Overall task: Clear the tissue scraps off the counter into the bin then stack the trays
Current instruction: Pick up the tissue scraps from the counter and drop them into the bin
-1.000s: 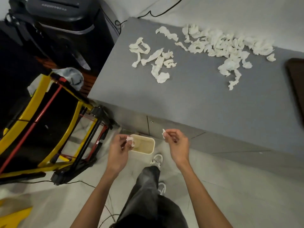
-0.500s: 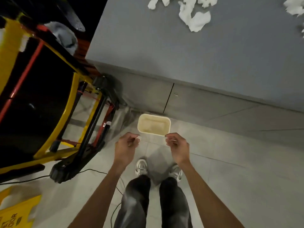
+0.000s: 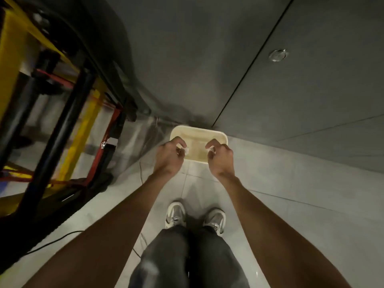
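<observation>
A small white scrap (image 3: 185, 150), crumpled, is pinched between the thumb and curled fingers of the left hand (image 3: 169, 157). A second scrap (image 3: 211, 150), also white and mostly hidden by the fingers, is pinched in the right hand (image 3: 221, 157). Both hands hang knuckles-up over the near rim of the bin (image 3: 199, 128), left over its left half and right over its right half, with a gap between them.

The bin is a cream tub, rectangular with rounded corners and open at the top. Its inside is pale and blurred, so what lies in it cannot be told. It stands on the floor (image 3: 291, 194), its far rim right against the foot of the grey cabinet (image 3: 207, 59), just left of the dark seam between two cabinet doors. A round knob (image 3: 278, 55) sits on the right door, well above the bin.

To the left stands a cart (image 3: 62, 121) of black, yellow and red bars, its nearest corner near the bin with a strip of floor between. A thin cable (image 3: 62, 235) runs over the tiles beside it. To the right of the bin the pale tiles lie open along the cabinet's foot. Below the hands, two light shoes (image 3: 175, 214) stand side by side, apart from the bin, under dark trousers (image 3: 187, 256).
</observation>
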`<action>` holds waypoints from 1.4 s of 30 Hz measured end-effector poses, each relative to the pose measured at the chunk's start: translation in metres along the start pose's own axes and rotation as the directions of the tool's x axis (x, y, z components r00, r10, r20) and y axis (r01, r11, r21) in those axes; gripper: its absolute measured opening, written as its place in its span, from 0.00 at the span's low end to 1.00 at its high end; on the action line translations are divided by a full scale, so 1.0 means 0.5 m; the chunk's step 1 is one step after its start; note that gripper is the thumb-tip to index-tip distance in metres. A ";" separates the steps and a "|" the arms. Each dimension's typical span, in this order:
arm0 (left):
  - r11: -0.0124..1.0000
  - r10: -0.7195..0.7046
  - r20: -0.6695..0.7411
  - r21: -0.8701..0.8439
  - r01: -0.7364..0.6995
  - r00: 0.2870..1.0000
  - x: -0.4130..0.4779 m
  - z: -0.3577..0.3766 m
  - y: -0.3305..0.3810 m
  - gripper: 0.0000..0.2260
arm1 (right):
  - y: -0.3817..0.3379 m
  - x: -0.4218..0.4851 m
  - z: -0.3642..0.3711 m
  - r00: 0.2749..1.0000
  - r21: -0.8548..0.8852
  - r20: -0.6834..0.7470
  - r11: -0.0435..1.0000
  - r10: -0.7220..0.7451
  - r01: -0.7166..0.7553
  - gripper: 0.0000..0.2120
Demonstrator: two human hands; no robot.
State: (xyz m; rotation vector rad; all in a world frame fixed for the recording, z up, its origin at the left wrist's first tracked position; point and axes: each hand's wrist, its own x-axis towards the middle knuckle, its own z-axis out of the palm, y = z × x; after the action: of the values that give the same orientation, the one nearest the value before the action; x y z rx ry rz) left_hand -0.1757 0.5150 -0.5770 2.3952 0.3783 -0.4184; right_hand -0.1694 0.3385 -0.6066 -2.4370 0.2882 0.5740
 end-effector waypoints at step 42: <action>0.990 0.144 -0.165 0.031 -0.141 0.976 -0.434 -0.631 0.467 0.16 | -0.432 -0.519 -0.709 0.913 -0.136 -0.254 0.947 -0.318 0.292 0.16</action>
State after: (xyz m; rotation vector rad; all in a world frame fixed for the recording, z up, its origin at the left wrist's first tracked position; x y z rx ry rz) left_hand -0.2231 0.5168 -0.1307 2.4653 0.2748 -0.1569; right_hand -0.2085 0.3103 -0.1196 -2.5843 -0.0153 0.1144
